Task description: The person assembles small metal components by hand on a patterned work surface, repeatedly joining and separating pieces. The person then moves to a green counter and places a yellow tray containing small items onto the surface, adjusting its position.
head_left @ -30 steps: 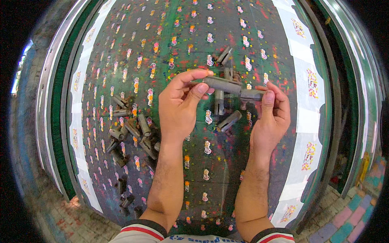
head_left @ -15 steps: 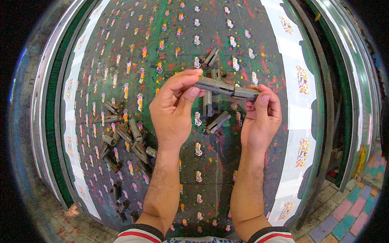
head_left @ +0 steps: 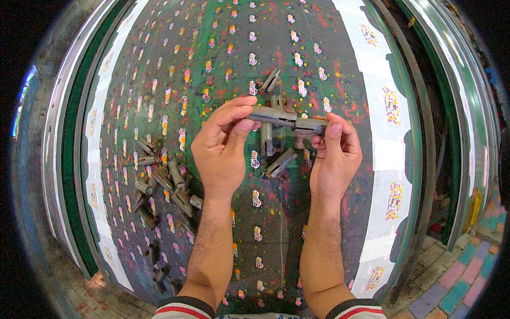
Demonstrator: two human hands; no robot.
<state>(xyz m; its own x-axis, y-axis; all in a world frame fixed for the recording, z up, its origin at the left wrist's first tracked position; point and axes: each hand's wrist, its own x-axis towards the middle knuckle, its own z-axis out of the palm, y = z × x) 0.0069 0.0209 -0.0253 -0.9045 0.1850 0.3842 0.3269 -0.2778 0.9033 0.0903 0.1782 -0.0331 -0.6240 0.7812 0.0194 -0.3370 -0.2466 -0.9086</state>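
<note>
Both my hands are raised over a dark patterned table. My left hand (head_left: 220, 154) pinches one end of a grey slotted metal tube (head_left: 270, 115) between thumb and fingers. Another short grey slotted tube (head_left: 309, 126) is gripped by my right hand (head_left: 334, 162). The inner ends of the two tubes meet between my hands; whether one sits inside the other I cannot tell. Beneath and around them lie more slotted tubes: one upright in view (head_left: 266, 141), one slanted nearer me (head_left: 281, 163) and one farther off (head_left: 271, 80). A reddish-brown piece is partly hidden behind the held tubes.
On the left of the table lies a loose heap of grey tubes (head_left: 175, 174), with small dark metal pieces (head_left: 162, 274) nearer me. White printed sheets (head_left: 390, 143) run along the right edge, a white strip (head_left: 94, 159) along the left. Coloured paving (head_left: 451, 292) shows at lower right.
My hands and the held tubes have shifted slightly left in the picture, along with the table beneath as the view moved. Both grips stay the same.
</note>
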